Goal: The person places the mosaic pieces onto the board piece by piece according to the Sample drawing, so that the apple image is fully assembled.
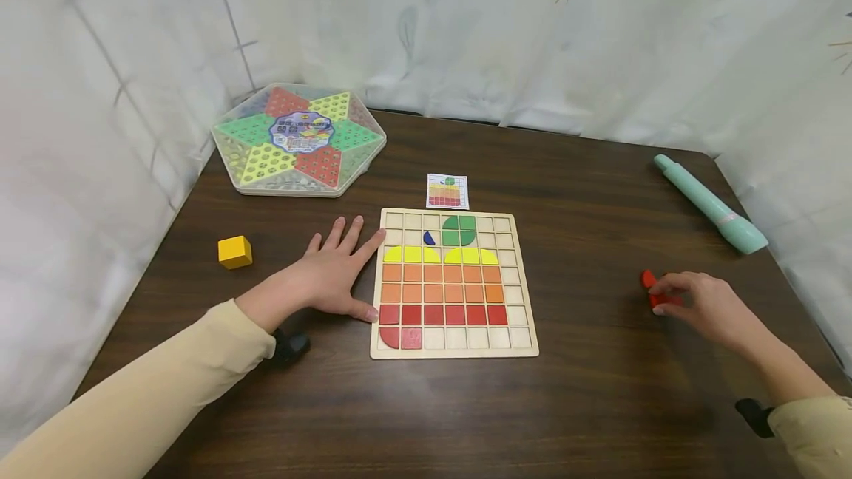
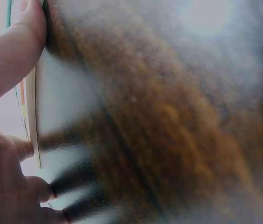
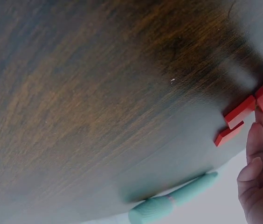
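Observation:
A wooden grid board [image 1: 514,276] lies in the middle of the dark table, partly filled with yellow, orange, red and green tiles. My left hand [image 1: 336,272] rests flat on the table with fingers spread, its thumb and index fingertip touching the board's left edge [image 2: 32,107]. In the left wrist view that hand [image 2: 10,93] fills the left side. To the right, my right hand [image 1: 675,294] curls over a few loose red tiles [image 1: 647,278]. The right wrist view shows the red tiles [image 3: 238,116] on the table with my fingers [image 3: 262,154] beside them and the thumb on one.
A small pattern card [image 1: 447,191] lies behind the board. A hexagonal game case [image 1: 297,140] sits at the back left, a yellow cube [image 1: 235,251] at the left, and a teal tube [image 1: 708,204] near the right edge. White cloth walls surround the table.

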The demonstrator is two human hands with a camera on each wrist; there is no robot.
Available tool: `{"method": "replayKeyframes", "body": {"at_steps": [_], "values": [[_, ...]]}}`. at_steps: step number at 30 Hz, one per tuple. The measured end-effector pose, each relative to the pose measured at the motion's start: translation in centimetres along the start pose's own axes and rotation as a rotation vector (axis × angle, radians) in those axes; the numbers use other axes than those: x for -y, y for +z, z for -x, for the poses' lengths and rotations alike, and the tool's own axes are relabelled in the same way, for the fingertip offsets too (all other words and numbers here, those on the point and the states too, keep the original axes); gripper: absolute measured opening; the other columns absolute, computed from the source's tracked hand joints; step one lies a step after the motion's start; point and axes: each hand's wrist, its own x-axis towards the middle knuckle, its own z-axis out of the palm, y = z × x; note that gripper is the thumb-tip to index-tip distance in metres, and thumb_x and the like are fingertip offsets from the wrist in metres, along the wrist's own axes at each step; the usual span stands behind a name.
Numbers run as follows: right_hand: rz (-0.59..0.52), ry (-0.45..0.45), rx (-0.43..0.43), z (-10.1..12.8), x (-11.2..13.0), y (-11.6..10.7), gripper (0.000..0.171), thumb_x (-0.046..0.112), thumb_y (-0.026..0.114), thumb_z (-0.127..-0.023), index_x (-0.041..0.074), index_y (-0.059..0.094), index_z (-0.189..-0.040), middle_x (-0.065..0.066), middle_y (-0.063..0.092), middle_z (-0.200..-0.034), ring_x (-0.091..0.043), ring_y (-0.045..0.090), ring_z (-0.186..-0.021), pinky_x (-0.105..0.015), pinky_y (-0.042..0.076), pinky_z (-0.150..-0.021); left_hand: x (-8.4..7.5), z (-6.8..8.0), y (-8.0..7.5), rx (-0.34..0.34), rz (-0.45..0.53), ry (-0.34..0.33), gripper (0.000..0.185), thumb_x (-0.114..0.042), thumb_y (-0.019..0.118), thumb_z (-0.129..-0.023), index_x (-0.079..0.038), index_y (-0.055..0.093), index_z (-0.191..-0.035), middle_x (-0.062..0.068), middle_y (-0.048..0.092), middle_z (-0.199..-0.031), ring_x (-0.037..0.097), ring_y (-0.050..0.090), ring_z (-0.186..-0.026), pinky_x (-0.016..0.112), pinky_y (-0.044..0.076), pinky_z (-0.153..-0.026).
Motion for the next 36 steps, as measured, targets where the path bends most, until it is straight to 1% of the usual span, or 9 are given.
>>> {"method": "replayKeyframes", "body": {"at_steps": [3,8,10,14,18,24,31,34,36], "values": [[-0.015,0.023,0.011,-0.1,0.2,-0.1,0.026,0.009,0.091,-0.072,0.018,0.073,-0.088,0.006,0.071,-0.085,0.000,0.055,-0.072,-0.025,0.048,-0.060,0.0,0.0,0.0,-0.002,0.002,-0.001,0.125,-0.064,0.080,-0.078,-0.011,0.008,-0.166,0.029,-0.004,-0.169,0.055,-0.005,-0.155,0.077,0.010,-0.117],[-0.042,0.122,0.066,-0.2,0.2,-0.4,0.022,0.016,0.090,-0.075,0.014,0.074,-0.091,0.005,0.069,-0.083,0.008,0.048,-0.070,-0.024,0.044,-0.059,0.1,0.0,-0.2,-0.005,0.000,0.000,0.125,-0.064,0.080,-0.078,-0.012,0.008,-0.166,0.029,-0.004,-0.170,0.055,-0.005,-0.155,0.077,0.010,-0.117],[-0.049,0.138,0.070,-0.1,0.1,-0.5,0.020,0.016,0.089,-0.076,0.015,0.074,-0.089,0.006,0.069,-0.081,0.010,0.047,-0.070,-0.024,0.044,-0.060,0.1,0.0,-0.2,-0.006,0.000,0.001,0.125,-0.063,0.080,-0.078,-0.012,0.008,-0.166,0.029,-0.004,-0.170,0.054,-0.005,-0.155,0.077,0.010,-0.117],[-0.068,0.102,0.030,0.1,0.0,-0.6,0.022,0.011,0.088,-0.076,0.022,0.070,-0.083,0.013,0.067,-0.077,0.012,0.051,-0.071,-0.021,0.044,-0.060,0.0,0.1,-0.3,-0.003,-0.004,-0.001,0.125,-0.063,0.080,-0.078,-0.012,0.009,-0.166,0.029,-0.004,-0.170,0.055,-0.005,-0.155,0.077,0.010,-0.117],[-0.120,0.049,0.003,-0.4,1.0,-0.9,0.024,0.008,0.086,-0.078,0.023,0.069,-0.085,0.014,0.068,-0.079,0.009,0.052,-0.069,-0.021,0.045,-0.058,0.0,0.2,-0.4,-0.002,-0.006,-0.006,0.125,-0.063,0.080,-0.078,-0.011,0.009,-0.166,0.029,-0.004,-0.170,0.055,-0.005,-0.155,0.077,0.010,-0.117],[-0.257,0.052,0.036,-2.7,6.2,-0.9,0.013,0.011,0.082,-0.086,0.018,0.076,-0.095,0.003,0.073,-0.088,0.000,0.054,-0.069,-0.023,0.048,-0.059,-0.1,0.5,-0.5,-0.012,-0.003,-0.007,0.125,-0.063,0.081,-0.077,-0.011,0.011,-0.166,0.030,-0.002,-0.169,0.056,-0.003,-0.155,0.077,0.012,-0.117],[-0.416,0.035,0.199,-6.2,13.1,0.3,0.012,0.017,0.081,-0.088,0.019,0.080,-0.099,0.006,0.075,-0.090,-0.010,0.059,-0.078,-0.023,0.051,-0.067,-0.2,0.5,-0.4,-0.007,0.008,-0.005,0.126,-0.065,0.080,-0.077,-0.011,0.009,-0.166,0.030,-0.002,-0.169,0.056,-0.003,-0.155,0.078,0.012,-0.116],[-0.481,0.009,0.253,-7.1,15.7,1.2,0.013,0.015,0.082,-0.086,0.018,0.081,-0.099,0.006,0.076,-0.092,-0.014,0.060,-0.080,-0.023,0.051,-0.067,-0.2,0.4,-0.3,0.000,0.006,-0.008,0.125,-0.064,0.080,-0.077,-0.012,0.009,-0.166,0.029,-0.003,-0.169,0.055,-0.004,-0.155,0.077,0.011,-0.117],[-0.515,-0.023,0.270,-7.4,17.3,1.7,0.012,0.016,0.083,-0.086,0.017,0.081,-0.098,0.006,0.076,-0.090,-0.012,0.058,-0.077,-0.022,0.049,-0.064,-0.3,0.4,-0.2,-0.002,0.005,-0.004,0.125,-0.064,0.080,-0.077,-0.011,0.009,-0.166,0.030,-0.003,-0.169,0.055,-0.004,-0.155,0.077,0.012,-0.117]]}}
